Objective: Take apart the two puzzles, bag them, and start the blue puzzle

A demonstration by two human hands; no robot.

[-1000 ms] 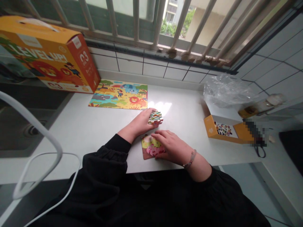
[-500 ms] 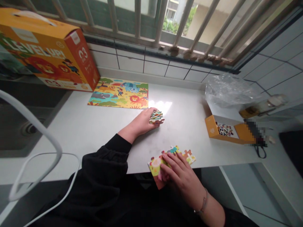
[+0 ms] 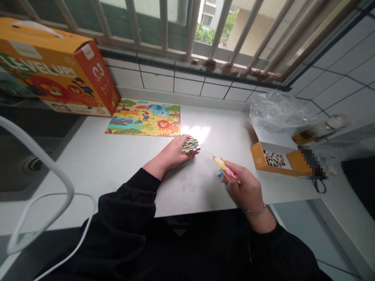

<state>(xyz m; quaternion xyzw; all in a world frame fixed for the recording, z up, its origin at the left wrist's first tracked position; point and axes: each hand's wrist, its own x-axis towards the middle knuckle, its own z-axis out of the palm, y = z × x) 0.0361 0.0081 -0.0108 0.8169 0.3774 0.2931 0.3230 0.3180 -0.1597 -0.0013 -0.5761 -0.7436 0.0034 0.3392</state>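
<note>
My left hand (image 3: pixel 172 153) rests on the white counter, its fingers wrapped round a thick stack of jigsaw puzzle pieces (image 3: pixel 190 146). The edges of the stack face right. To the right, my right hand (image 3: pixel 247 185) is closed on a few more puzzle pieces (image 3: pixel 225 170), yellow-green and pink, folded together and tilted above the counter. Whether these are still joined I cannot tell. Behind my left hand lies a picture sheet (image 3: pixel 145 119) with a lion, an elephant and a hippo on it.
A large orange puzzle box (image 3: pixel 58 70) stands at the back left beside a sink (image 3: pixel 32 160). At the right is an open small orange box (image 3: pixel 274 160) with pieces inside, clear plastic wrap (image 3: pixel 278 109) behind it. A white cable (image 3: pixel 58 168) loops at the left.
My right hand has lifted the puzzle pieces off the counter's front edge and moved them up and slightly right, gathered in its grip. My left hand keeps its stack in place.
</note>
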